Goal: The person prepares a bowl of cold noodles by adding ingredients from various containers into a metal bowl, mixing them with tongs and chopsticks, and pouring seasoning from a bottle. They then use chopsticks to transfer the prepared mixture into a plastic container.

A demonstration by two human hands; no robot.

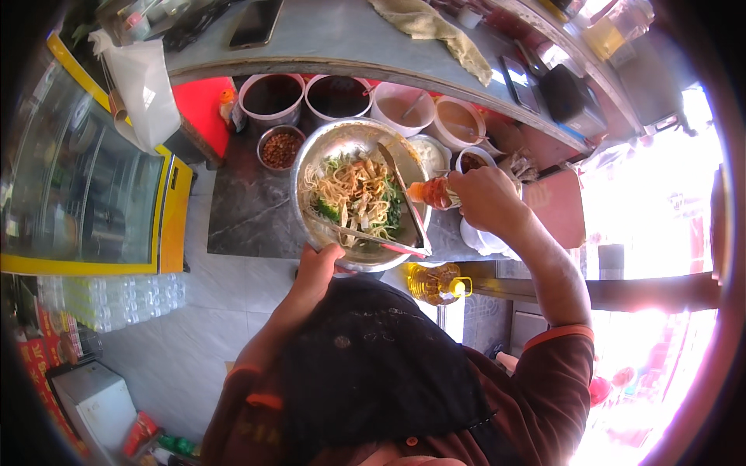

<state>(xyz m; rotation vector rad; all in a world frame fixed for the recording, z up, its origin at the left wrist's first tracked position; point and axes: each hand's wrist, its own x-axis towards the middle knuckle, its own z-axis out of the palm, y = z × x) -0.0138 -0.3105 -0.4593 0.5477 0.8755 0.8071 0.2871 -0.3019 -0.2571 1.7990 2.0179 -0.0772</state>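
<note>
My left hand (pixel 320 271) grips the near rim of a large steel mixing bowl (pixel 303 227), its fingers partly hidden below. Inside lie noodles or shredded strips (pixel 358 192) with broccoli (pixel 327 208) and leafy greens. Metal tongs (pixel 418 224) rest in the bowl, their joined end at its near right rim. My right hand (pixel 486 195) holds a small bottle (pixel 434 192) with an orange cap, tilted sideways over the bowl's right rim. Whether anything flows from it cannot be told. A small steel bowl of peanuts or similar bits (pixel 281 148) stands to the left.
Tubs of dark liquid (pixel 271 96) and tubs of brownish sauce (pixel 402 110) line the counter's back, below a raised shelf (pixel 344 41) bearing a phone (pixel 256 23) and a cloth (pixel 434 29). A yellow-framed glass cabinet (pixel 87 169) stands left; an oil jug (pixel 437 283) is below the counter.
</note>
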